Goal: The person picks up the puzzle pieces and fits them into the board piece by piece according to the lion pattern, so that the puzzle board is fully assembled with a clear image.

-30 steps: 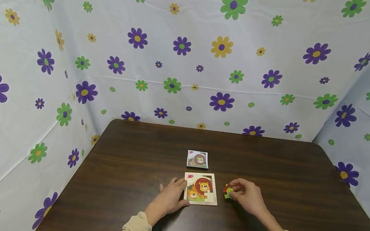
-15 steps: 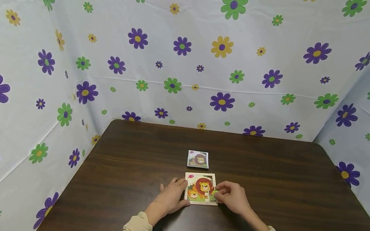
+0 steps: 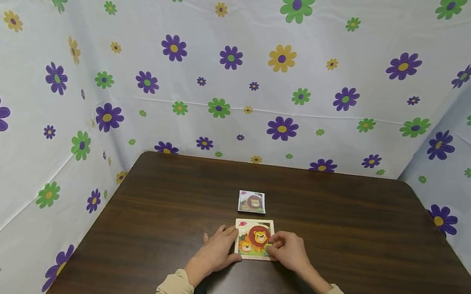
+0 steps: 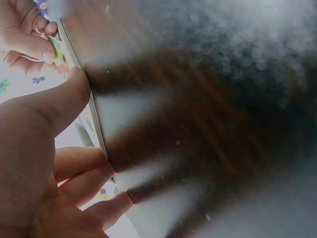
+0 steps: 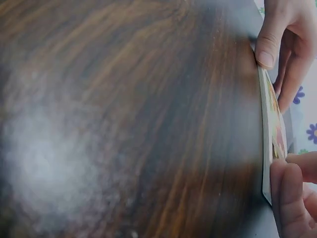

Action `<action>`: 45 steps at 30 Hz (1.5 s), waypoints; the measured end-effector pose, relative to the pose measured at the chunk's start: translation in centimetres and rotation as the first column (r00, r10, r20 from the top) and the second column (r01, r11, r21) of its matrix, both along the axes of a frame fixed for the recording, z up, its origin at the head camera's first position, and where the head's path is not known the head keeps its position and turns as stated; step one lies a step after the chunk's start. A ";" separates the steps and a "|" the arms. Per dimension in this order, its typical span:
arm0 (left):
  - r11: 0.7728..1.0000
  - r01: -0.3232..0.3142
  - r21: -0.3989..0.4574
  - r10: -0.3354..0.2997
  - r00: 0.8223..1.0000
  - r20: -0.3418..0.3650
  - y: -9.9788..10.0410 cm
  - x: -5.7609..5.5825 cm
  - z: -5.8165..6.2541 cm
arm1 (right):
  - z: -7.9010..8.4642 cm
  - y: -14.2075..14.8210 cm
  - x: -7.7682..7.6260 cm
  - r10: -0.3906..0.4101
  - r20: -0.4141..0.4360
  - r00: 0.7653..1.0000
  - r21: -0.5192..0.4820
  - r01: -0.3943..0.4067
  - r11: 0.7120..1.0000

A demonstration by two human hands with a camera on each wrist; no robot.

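A square wooden jigsaw puzzle (image 3: 258,221) with a lion picture lies flat on the table in the head view. My left hand (image 3: 216,251) rests at its left side, thumb at the near left corner and fingers along the left edge. With thumb and fingers, my right hand (image 3: 291,253) pinches a green puzzle piece (image 4: 58,50) at the right side of the picture. Most of that piece is hidden by the fingers. In the right wrist view, the right fingertips (image 5: 291,179) are right at the board's surface, close to its edge.
Just beyond the puzzle, a small card (image 3: 252,202) with the same lion picture lies on the dark brown wooden table (image 3: 169,193). White cloth (image 3: 248,37) printed with flowers hangs behind the table and along both sides.
My right hand has moved left from beside the board onto its right side, carrying the puzzle piece over the light gap in the picture. The left hand has stayed in place.
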State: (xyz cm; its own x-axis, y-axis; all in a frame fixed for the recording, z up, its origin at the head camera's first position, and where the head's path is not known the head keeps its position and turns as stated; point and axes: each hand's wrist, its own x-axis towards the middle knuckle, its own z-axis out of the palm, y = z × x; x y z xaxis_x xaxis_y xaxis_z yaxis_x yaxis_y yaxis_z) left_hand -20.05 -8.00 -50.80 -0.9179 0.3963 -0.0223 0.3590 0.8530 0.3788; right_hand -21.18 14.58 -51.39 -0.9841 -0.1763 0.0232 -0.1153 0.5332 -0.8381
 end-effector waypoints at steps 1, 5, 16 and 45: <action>1.000 -0.001 0.000 0.001 1.000 -0.001 0.0 0.0 0.0 | 0.0 -0.1 0.0 -0.010 -0.011 1.000 0.021 0.010 1.000; 1.000 -0.006 0.005 0.006 1.000 0.004 0.0 0.1 0.0 | -0.2 -0.3 -0.1 -0.038 -0.036 0.999 0.073 0.041 0.997; 1.000 -0.005 0.009 0.005 1.000 0.017 -0.1 0.1 0.1 | -0.4 -0.3 -0.1 -0.030 -0.009 1.000 0.084 0.030 0.996; 1.000 -0.017 -0.017 0.017 1.000 0.021 -0.6 0.1 -0.4 | -0.4 -0.7 -0.2 0.004 0.069 0.998 0.068 -0.009 0.998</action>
State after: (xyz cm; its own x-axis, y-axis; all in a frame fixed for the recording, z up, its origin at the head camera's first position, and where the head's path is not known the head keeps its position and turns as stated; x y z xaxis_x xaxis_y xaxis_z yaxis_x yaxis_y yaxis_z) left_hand -19.94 -8.63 -51.20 -0.9237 0.3801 -0.0480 0.3367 0.8652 0.3716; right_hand -21.37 13.89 -51.76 -0.9818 -0.1814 -0.0569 -0.0622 0.5892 -0.8056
